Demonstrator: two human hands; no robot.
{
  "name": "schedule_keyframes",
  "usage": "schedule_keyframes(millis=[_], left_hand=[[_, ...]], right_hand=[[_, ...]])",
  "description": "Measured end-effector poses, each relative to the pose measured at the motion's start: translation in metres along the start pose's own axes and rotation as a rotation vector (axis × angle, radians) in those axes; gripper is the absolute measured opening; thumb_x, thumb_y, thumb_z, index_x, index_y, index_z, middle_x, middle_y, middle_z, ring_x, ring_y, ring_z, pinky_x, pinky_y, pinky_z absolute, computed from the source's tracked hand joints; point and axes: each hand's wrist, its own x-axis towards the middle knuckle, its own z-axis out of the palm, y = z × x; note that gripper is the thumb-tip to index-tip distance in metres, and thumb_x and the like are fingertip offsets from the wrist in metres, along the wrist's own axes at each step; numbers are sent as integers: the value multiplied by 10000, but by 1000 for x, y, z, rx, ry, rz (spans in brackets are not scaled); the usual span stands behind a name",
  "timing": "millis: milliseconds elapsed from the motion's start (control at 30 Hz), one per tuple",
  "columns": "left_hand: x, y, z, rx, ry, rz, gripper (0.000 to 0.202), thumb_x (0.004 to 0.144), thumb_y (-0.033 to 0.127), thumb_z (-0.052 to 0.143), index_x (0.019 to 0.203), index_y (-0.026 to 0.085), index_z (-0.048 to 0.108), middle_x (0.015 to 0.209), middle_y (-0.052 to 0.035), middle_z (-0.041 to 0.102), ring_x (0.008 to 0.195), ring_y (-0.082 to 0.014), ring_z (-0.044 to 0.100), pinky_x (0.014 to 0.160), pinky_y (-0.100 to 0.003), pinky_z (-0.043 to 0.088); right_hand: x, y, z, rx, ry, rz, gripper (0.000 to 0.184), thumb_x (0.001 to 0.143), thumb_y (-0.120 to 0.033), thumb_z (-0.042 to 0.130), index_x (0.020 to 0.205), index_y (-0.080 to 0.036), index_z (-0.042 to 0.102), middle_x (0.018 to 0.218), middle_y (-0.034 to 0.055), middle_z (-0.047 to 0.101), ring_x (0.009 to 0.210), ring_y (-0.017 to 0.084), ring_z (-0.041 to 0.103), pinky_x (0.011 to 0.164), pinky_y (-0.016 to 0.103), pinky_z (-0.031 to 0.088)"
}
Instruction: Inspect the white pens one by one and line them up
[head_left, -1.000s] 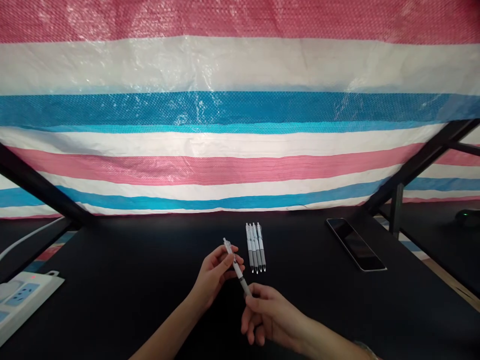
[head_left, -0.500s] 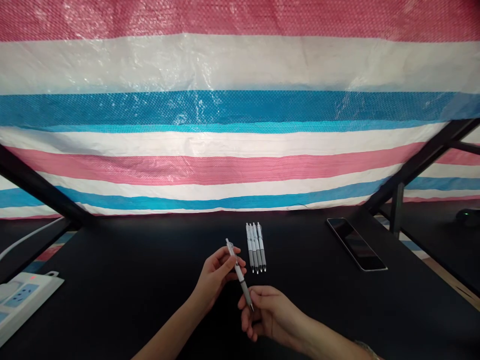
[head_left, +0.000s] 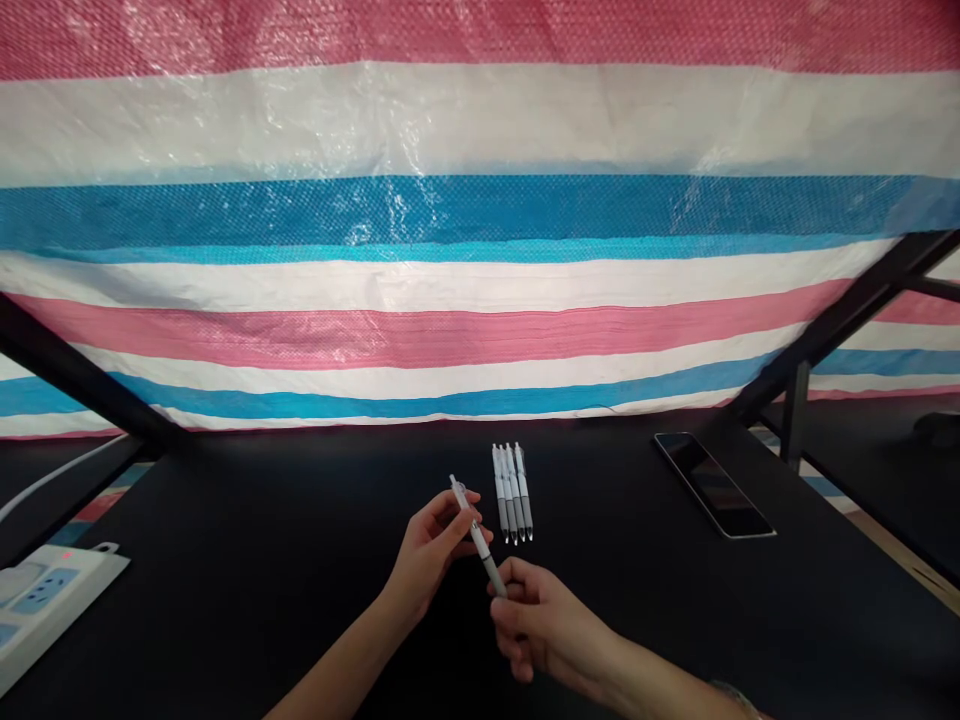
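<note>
- Left hand (head_left: pixel 426 548): thumb and fingers closed about the white barrel of a pen (head_left: pixel 480 541), near its clip end.
- Right hand (head_left: pixel 546 618): thumb and forefinger pinching the grey grip at the lower end of the same pen; the tip is hidden by the fingers.
- Held pen: slanted between the two hands above the desk (head_left: pixel 300 520), clip end pointing away from the person, grip end toward the right hand.
- Row of pens (head_left: pixel 514 490): four, white with grey grips, lying side by side on the desk just beyond the hands, tips toward the person.
- Phone (head_left: pixel 712 485): lying aslant, screen dark, at the right of the desk, well apart from the pens.
- Power strip (head_left: pixel 64 610): left edge of view, small red light lit.
- Striped sheet (head_left: pixel 450 210): pink, white and blue, behind the desk.
</note>
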Motion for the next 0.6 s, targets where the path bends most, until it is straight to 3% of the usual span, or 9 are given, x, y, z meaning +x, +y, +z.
schedule_keyframes(millis=[200,300,467,600], left_hand=[[-1,-1,1,5,18,-2,271,762,288,666,1011,185,646,805,-26,602,711,-164,641,647,-278,528],[-1,-1,1,14,43,6,311,762,285,667,1057,193,637,828,-35,614,731,-171,644,665,-286,530],[-3,-2,3,-32,6,17,323,769,285,657,1075,184,638,829,-38,613,722,-165,637,686,-300,528],[-2,-2,4,-4,46,24,411,771,294,649,1164,194,582,832,-32,614,719,-161,639,685,-298,529]], right_hand=[[2,3,-2,13,-66,22,395,818,-482,517,895,-96,545,610,44,587,563,147,609,471,212,426],[1,3,-3,13,-49,0,374,803,-457,560,937,-108,547,645,33,592,559,124,592,462,204,432],[1,4,-4,-34,-60,48,383,780,-483,577,834,-105,553,517,6,554,390,79,496,365,157,318],[0,-1,-2,15,-94,41,404,814,-458,533,938,-77,587,612,54,607,513,121,582,469,203,405]])
